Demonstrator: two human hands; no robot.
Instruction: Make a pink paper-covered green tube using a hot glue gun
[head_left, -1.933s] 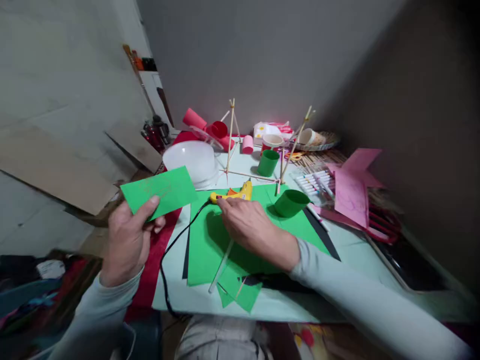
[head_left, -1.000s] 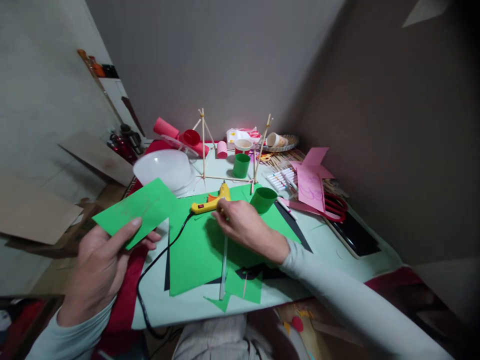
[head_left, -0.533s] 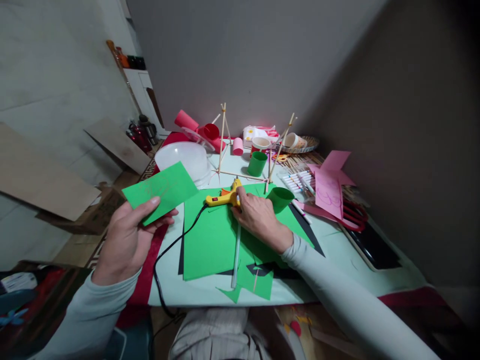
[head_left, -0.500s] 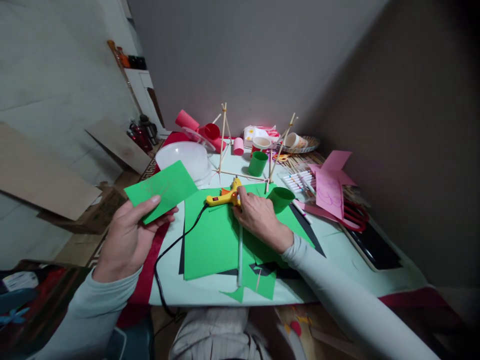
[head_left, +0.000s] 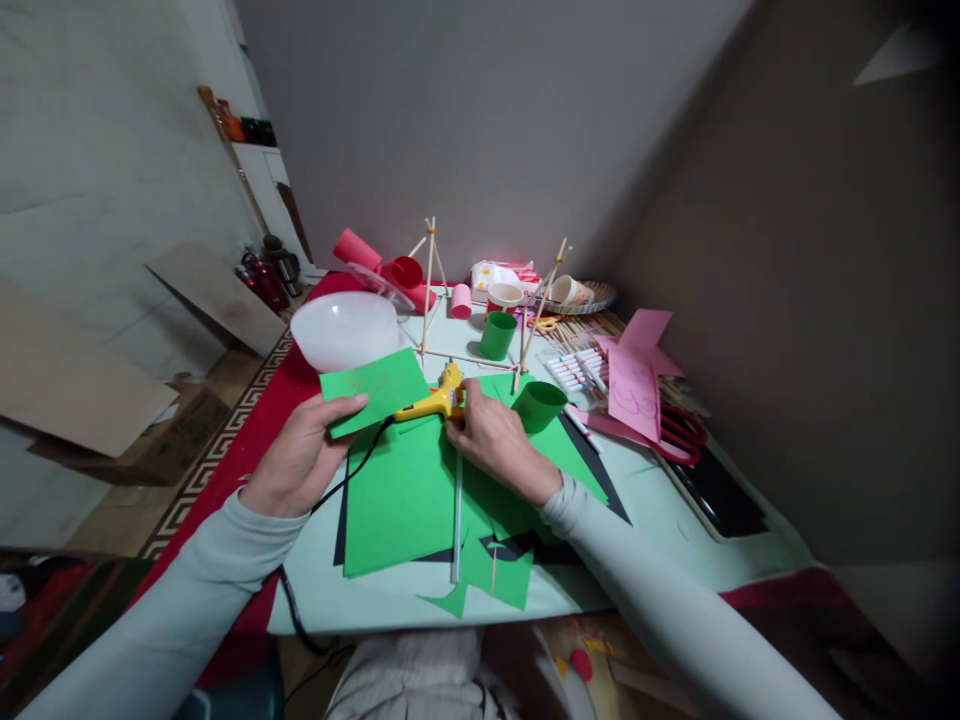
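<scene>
My left hand (head_left: pixel 300 455) pinches a small green paper rectangle (head_left: pixel 379 387) and holds it just above the table's left side, close to the nozzle end of a yellow glue gun (head_left: pixel 433 397). My right hand (head_left: pixel 491 440) grips the rear of that glue gun, which lies on a large green paper sheet (head_left: pixel 405 490). A long clear glue stick (head_left: pixel 456 520) trails from under my right hand toward the table's near edge. The gun's black cord (head_left: pixel 330 500) runs off to the left.
A green paper tube (head_left: pixel 538 404) stands right of my right hand. Behind are a wooden stick frame (head_left: pixel 480 300), another green cup (head_left: pixel 496 335), a white bowl (head_left: pixel 345 330), pink rolls, markers (head_left: pixel 577 368), pink paper (head_left: pixel 634 385) and red scissors (head_left: pixel 686 432).
My left hand has carried the green rectangle rightward, up to the glue gun. My right hand has stayed on the gun. The camera view shifted a little.
</scene>
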